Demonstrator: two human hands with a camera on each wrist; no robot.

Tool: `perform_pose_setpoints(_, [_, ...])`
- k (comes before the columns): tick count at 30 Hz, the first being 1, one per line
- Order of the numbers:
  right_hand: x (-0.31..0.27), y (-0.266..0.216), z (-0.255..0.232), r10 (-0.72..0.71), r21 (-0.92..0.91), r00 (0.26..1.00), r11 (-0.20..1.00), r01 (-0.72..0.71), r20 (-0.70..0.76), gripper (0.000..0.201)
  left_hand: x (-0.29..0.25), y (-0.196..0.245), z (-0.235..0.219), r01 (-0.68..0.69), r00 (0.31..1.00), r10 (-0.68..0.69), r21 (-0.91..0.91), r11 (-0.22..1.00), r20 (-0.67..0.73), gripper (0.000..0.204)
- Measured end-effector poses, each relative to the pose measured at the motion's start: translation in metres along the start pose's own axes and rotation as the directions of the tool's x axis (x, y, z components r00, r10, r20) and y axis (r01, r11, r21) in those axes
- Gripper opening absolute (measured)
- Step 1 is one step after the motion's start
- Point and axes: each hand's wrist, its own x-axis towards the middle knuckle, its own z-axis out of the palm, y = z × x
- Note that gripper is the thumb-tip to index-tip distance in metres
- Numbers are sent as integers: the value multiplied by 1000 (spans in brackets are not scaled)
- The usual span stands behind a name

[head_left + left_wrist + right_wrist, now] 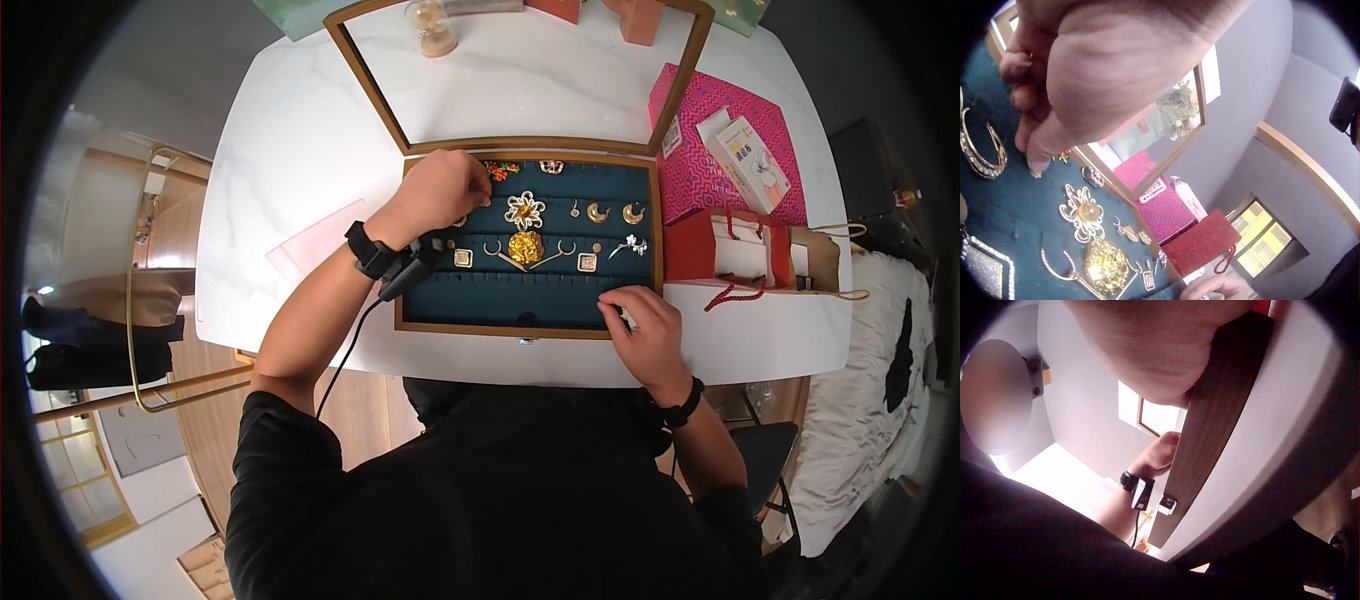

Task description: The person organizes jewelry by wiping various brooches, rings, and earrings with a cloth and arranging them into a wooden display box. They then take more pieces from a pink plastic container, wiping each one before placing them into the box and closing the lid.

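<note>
My left hand (443,190) is over the upper left of a teal-lined jewelry case (470,290), fingers curled, with thumb and fingertips together. In the left wrist view a small glittering piece (1035,174) shows at the fingertips of that hand (1104,75). Red-and-green jewelry (503,171) lies beside them. Below are a flower-shaped brooch (524,210) and a gold nugget-like piece (526,247), with hoops and square pendants around it. My right hand (645,330) rests on the case's front right corner, fingers loosely bent; a pale patch shows between them, unclear what. The case's wooden edge (1222,406) fills the right wrist view.
The framed clear lid (365,80) stands raised behind the case. At right are a pink patterned box (690,150), a white carton (745,165) and a red bag (692,250) with rope handles. A pink translucent sheet (310,245) lies left, a small glass jar (432,30) beyond the lid.
</note>
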Motion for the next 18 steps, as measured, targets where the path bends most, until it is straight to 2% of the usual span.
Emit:
perform_pose_setpoints(7, [1, -1, -1, 6, -7, 1000, 1000, -6, 7, 13, -4, -2, 0, -76, 996, 77, 13, 997, -39, 15])
perform_pose_setpoints(9, [1, -1, -1, 14, -6, 1000, 1000, -14, 13, 13, -13, -2, -7, -143, 980, 133, -62, 988, -146, 19])
perform_pose_setpoints(10, [0, -2, -1, 24, -3, 1000, 1000, -24, 19, 13, -21, -2, -15, -143, 980, 132, -63, 988, -149, 19])
perform_pose_setpoints(12, [0, -2, -3, 27, -1, 999, 1000, -26, 27, 13, -40, -3, -35, -196, 941, 167, -72, 978, -293, 19])
perform_pose_setpoints(13, [0, -2, -2, 28, 8, 999, 1000, -29, 35, 13, -48, -7, -41, -185, 941, 158, -64, 981, -299, 19])
perform_pose_setpoints(15, [0, -5, -2, 46, 9, 998, 999, -46, 37, 13, -82, -24, -66, -166, 909, 117, -90, 982, -399, 15])
perform_pose_setpoints(16, [-1, -4, -1, 47, -8, 998, 999, -47, 49, 14, -100, -26, -79, -72, 906, 44, -51, 996, -420, 13])
perform_pose_setpoints(18, [-2, -3, 0, 57, -3, 997, 998, -57, 45, 13, -132, -51, -91, 19, 877, -73, -117, 993, -476, 11])
